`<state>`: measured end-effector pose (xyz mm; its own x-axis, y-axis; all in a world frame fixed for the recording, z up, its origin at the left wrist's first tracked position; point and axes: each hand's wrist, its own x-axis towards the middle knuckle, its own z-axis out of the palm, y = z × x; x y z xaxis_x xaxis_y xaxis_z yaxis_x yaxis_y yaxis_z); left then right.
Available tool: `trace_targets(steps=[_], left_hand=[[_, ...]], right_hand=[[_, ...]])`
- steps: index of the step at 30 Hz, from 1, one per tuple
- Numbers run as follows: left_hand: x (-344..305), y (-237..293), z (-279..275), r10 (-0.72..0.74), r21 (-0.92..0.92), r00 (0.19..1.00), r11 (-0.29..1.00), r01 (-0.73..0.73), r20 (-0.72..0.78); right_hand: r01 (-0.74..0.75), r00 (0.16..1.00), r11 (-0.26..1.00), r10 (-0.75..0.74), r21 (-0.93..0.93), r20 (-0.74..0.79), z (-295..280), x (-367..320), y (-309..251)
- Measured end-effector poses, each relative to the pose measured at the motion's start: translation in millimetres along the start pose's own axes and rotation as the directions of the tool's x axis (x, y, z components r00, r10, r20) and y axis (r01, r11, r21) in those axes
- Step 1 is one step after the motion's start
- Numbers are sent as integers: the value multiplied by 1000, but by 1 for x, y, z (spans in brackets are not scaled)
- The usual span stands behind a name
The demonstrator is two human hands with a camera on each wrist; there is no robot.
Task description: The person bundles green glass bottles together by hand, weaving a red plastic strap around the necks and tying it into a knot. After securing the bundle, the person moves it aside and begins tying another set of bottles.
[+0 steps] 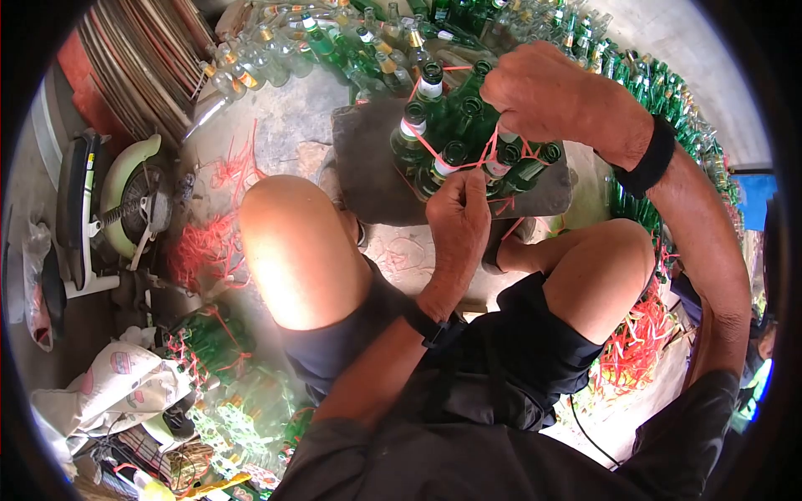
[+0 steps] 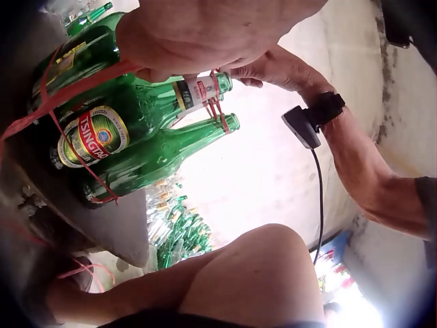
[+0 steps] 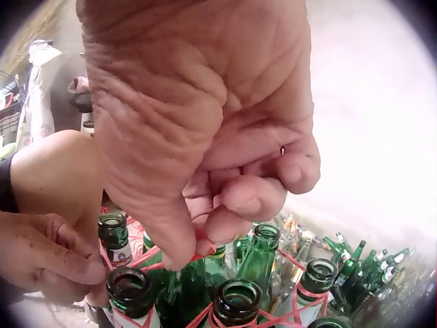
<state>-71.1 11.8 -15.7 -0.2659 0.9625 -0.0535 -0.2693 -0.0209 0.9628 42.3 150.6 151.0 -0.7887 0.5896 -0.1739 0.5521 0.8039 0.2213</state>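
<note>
Several green bottles stand bunched on a dark slab, with red plastic strap looped around their necks. My left hand pinches the strap at the near side of the necks. Above the bottles' right side, my right hand has its fingers curled; in the right wrist view this hand pinches a red strand between thumb and fingers. The left wrist view shows a labelled bottle with strap across it, beside my left hand.
Loose red strap lies on the floor at left, and more at right. Many bottles are piled behind the slab and along the right wall. A wheel with a pale fender is at far left, above a cloth bag.
</note>
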Motion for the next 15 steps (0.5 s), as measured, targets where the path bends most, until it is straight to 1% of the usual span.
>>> trace_targets(steps=[2,3,5,9,11,12,14,15], left_hand=[[-2,2,0,-99,-41,995,994,100,16],[-1,2,0,-100,-42,995,994,100,16],[0,2,0,-32,-3,999,999,32,21],[-2,3,1,-13,-17,1000,1000,14,26],[-2,3,0,-80,-33,996,996,81,42],[-2,3,0,-80,-33,996,996,81,41],[0,2,0,-40,-21,998,999,41,48],[0,3,1,-39,-23,998,999,41,48]], right_hand=[[35,994,999,-35,3,-103,5,0,4],[36,994,999,-36,2,-102,3,3,5],[-44,998,999,43,22,51,-3,11,6],[-34,999,999,33,39,25,-3,16,9],[-25,1000,1000,25,-1,12,-3,19,8],[-24,1000,1000,24,-1,12,-1,20,9],[49,998,999,-49,-4,-51,6,23,14],[49,998,999,-49,-6,-50,11,25,17]])
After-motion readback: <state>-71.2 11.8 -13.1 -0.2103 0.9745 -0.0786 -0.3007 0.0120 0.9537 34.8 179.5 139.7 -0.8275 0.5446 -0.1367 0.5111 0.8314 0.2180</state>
